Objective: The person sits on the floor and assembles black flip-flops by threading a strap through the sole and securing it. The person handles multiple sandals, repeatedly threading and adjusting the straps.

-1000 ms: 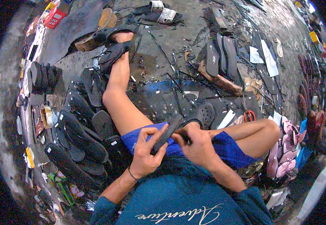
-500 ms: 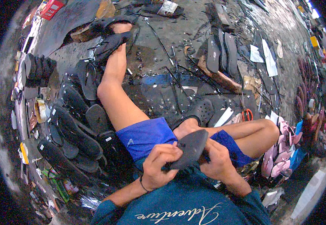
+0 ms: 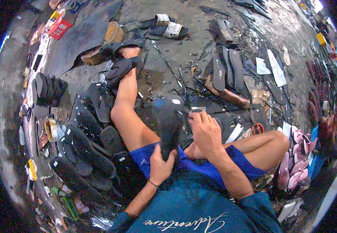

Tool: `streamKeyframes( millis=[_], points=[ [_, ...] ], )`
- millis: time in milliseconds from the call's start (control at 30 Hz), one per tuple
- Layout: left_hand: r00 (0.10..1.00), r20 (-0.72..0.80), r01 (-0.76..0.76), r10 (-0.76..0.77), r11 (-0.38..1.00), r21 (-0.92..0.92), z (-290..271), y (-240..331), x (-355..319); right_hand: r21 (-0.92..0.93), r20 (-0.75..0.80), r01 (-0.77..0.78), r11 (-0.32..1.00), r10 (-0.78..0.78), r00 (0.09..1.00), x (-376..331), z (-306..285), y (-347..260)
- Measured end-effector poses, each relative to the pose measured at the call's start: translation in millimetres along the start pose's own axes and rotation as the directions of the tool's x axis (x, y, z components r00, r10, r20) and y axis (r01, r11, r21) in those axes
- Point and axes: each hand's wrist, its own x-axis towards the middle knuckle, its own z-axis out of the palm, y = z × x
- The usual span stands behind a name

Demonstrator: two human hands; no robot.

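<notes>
In front of my lap a black sandal sole (image 3: 168, 122) stands lengthwise, blurred by motion, with a small pale patch near its far end. My left hand (image 3: 161, 165) grips its near end, thumb on one side and fingers on the other. My right hand (image 3: 206, 132) is beside the sole's right edge, fingers curled into a pinch. Something thin and dark seems to run from these fingertips toward the sole, but I cannot make out what it is.
Many black sandals (image 3: 87, 147) are piled at my left. Several dark soles (image 3: 236, 72) lean on a wood block (image 3: 226, 91) ahead. Orange-handled scissors (image 3: 258, 128) lie near my right knee, pink sandals (image 3: 298, 173) beside it. Black offcuts and white scraps (image 3: 276, 68) litter the floor.
The sole has moved away from my chest and turned lengthwise. My left hand has shifted to its near end. My right hand has moved forward, off the sole's body, to its right edge.
</notes>
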Motion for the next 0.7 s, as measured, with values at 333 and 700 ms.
streamKeyframes(
  millis=[333, 700],
  points=[
    [0.997, -0.076, -0.029, -0.016, 0.834, -0.55, -4.0, 34.7, 43.0, 0.538, 0.216, -0.23, 0.811, 0.132, 0.968, -28.1, -27.4, -8.8],
    [0.985, -0.052, -0.172, 0.164, 0.946, -0.276, 7.0, 57.4, 26.1, 0.737, -0.015, -0.187, 0.65, 0.292, 0.956, -15.2, -39.3, -25.0]
  ],
)
